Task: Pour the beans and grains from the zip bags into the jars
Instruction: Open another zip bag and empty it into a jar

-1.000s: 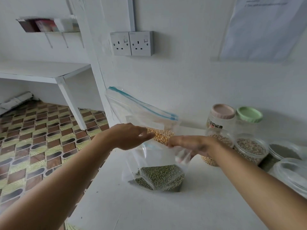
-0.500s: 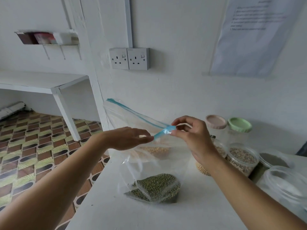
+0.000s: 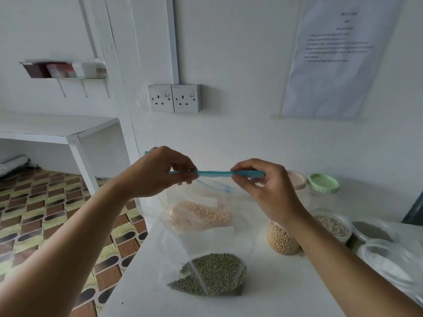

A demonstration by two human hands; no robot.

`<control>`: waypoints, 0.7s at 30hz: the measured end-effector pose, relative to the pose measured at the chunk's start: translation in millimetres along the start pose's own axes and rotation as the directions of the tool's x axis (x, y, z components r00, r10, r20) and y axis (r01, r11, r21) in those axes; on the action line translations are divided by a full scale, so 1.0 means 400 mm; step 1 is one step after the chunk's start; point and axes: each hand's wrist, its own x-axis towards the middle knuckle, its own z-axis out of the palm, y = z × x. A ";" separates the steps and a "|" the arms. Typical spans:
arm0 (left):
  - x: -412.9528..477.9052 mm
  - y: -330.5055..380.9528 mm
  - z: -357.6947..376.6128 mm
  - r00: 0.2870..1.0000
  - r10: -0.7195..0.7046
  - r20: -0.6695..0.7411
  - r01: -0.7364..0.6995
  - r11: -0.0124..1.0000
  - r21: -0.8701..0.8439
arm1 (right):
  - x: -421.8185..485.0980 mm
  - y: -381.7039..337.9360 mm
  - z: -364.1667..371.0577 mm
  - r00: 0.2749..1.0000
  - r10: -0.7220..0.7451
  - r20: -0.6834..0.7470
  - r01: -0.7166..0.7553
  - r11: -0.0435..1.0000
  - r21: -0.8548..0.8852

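A clear zip bag of green beans (image 3: 212,275) stands on the white counter (image 3: 263,300), its blue zip strip (image 3: 215,173) stretched level between my hands. My left hand (image 3: 158,172) pinches the strip's left end and my right hand (image 3: 263,186) pinches its right end. Behind it a second zip bag with yellow grains (image 3: 201,216) leans at the wall. An open jar of pale beans (image 3: 282,240) stands under my right wrist, partly hidden by it.
More open jars line the right: one with brown grains (image 3: 334,225), a dark-filled one (image 3: 373,232), a clear one (image 3: 393,261). Two lidded jars, pink (image 3: 297,179) and green (image 3: 324,183), stand by the wall. The counter's left edge drops to a patterned floor (image 3: 45,216).
Both hands rose to the top of the green-bean bag. My left hand took hold of the zip strip's left end, and the strip now runs flat between both hands.
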 end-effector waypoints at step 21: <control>-0.046 0.109 0.035 0.929 -0.084 0.361 0.208 0.924 -0.320 | -0.079 -0.002 0.032 0.802 -0.533 0.271 0.589 0.625 -0.513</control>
